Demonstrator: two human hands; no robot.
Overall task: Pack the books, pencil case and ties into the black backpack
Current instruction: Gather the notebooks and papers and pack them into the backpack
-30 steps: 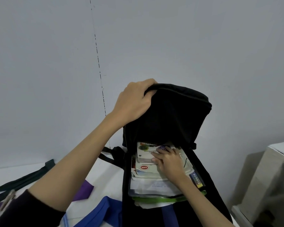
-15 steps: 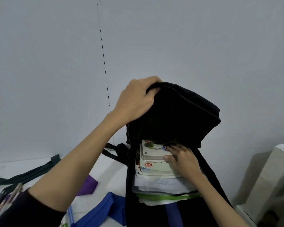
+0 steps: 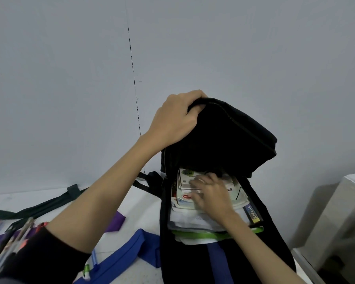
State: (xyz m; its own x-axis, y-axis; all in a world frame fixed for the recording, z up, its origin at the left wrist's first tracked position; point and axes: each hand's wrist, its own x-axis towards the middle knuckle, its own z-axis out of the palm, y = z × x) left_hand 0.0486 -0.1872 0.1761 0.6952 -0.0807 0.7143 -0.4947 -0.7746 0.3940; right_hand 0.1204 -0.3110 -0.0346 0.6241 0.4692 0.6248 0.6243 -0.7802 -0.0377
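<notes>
Right at the mouth of the bag, the right hand (image 3: 211,193) has its fingers spread fairly flat on the top cover of the stack of paperback books and notebooks (image 3: 205,203), pressing rather than gripping. Up top, the left hand (image 3: 175,117) is clenched round the zip edge of the soft black fabric backpack (image 3: 230,140), holding the flap up and open. Books sit half inside. I'd say keep that flap high and push the whole stack down square, so no corner snags. Blue (image 3: 129,253), purple (image 3: 116,222) and dark green fabric ties (image 3: 47,206) lie on the white table (image 3: 139,199) to the left.
</notes>
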